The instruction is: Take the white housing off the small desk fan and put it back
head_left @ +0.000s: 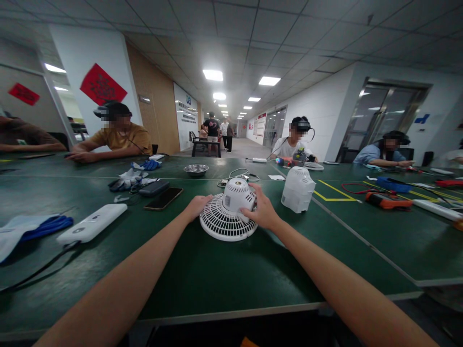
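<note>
A: Item 1?
B: White fan grille (217,230), 1 piece, resting on the green table (202,284) between the 2 hands; white motor housing (235,198) on top of it.
A: Hands?
B: Right hand (265,209): fingers and thumb bent around the housing's right side, holding it. Left hand (197,207): against the grille's left rim; fingertips partly hidden, so I cannot tell how wide they stand.
A: Adjacent stock?
B: 1 white plastic shell (298,190), right of the grille; 1 dark phone (164,198), left; 1 metal bowl (196,170), farther back.
</note>
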Demonstrator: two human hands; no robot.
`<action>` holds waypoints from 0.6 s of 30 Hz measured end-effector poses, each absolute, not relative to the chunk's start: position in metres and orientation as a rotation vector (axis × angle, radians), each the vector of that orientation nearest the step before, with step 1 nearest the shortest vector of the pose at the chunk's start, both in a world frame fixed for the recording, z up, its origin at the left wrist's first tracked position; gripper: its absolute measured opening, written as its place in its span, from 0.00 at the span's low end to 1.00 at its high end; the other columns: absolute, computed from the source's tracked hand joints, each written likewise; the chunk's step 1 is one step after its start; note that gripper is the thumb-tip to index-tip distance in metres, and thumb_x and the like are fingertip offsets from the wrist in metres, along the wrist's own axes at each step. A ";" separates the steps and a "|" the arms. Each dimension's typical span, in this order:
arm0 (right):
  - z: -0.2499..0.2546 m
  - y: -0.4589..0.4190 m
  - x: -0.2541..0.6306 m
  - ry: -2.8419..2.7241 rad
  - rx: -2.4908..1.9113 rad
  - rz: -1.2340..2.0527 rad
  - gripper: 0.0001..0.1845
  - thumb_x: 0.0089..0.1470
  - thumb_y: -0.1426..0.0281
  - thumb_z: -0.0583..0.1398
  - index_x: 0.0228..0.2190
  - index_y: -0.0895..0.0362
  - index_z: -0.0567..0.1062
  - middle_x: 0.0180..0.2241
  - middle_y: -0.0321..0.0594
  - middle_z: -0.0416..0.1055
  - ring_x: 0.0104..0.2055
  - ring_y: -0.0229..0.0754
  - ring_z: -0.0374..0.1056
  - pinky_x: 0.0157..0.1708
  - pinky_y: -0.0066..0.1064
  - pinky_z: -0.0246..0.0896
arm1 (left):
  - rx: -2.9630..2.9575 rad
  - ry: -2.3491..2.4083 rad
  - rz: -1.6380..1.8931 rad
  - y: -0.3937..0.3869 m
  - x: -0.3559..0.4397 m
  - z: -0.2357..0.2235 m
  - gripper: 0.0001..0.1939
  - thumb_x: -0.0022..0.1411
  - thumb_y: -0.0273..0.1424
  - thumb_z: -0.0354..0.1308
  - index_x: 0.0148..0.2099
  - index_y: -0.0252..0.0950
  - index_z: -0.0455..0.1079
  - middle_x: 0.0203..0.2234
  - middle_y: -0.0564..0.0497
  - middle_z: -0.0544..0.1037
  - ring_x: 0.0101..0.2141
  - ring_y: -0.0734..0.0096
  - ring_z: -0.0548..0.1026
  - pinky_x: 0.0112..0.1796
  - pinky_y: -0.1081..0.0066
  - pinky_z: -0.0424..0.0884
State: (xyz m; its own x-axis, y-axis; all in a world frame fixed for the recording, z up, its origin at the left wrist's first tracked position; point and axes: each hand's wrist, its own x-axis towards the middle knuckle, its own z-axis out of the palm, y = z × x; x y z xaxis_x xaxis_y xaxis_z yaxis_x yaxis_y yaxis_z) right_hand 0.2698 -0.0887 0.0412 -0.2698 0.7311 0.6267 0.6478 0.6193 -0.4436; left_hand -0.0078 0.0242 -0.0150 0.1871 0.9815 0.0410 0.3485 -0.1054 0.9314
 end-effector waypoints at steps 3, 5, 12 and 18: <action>0.042 -0.089 0.270 -2.009 -1.094 0.143 0.44 0.47 0.64 0.65 0.61 0.55 0.53 0.54 0.50 0.64 0.52 0.54 0.64 0.52 0.49 0.59 | 1.720 1.404 0.934 0.021 -0.006 -0.011 0.31 0.56 0.56 0.52 0.36 0.30 0.76 0.30 0.42 0.81 0.33 0.56 0.78 0.37 0.62 0.68; 0.042 -0.089 0.270 -2.021 -1.085 0.177 0.44 0.48 0.64 0.65 0.61 0.54 0.51 0.53 0.50 0.64 0.52 0.54 0.64 0.52 0.50 0.59 | 1.864 1.497 1.002 0.017 -0.004 -0.006 0.28 0.58 0.52 0.52 0.39 0.31 0.76 0.36 0.41 0.80 0.38 0.55 0.77 0.41 0.61 0.68; 0.040 -0.087 0.271 -2.000 -1.093 0.227 0.46 0.48 0.64 0.64 0.63 0.53 0.50 0.53 0.49 0.65 0.51 0.53 0.66 0.52 0.49 0.60 | 2.362 1.063 1.033 -0.009 0.013 0.018 0.27 0.61 0.46 0.52 0.57 0.36 0.68 0.52 0.43 0.74 0.50 0.57 0.72 0.51 0.60 0.65; 0.045 -0.090 0.274 -2.048 -1.061 0.215 0.46 0.48 0.63 0.65 0.63 0.54 0.49 0.54 0.49 0.65 0.52 0.53 0.66 0.52 0.48 0.60 | 2.514 0.924 0.962 -0.031 0.022 0.039 0.28 0.56 0.49 0.58 0.52 0.35 0.69 0.45 0.42 0.76 0.43 0.57 0.74 0.44 0.61 0.68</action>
State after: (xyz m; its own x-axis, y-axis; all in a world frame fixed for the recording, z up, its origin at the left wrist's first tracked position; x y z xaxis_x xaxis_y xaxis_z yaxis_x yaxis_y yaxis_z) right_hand 0.2742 -0.0904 0.0453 -0.3262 0.7477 0.5784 0.6114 0.6335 -0.4741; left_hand 0.0223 -0.0314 0.0394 0.5701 0.6596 0.4897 0.4629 -0.7504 0.4718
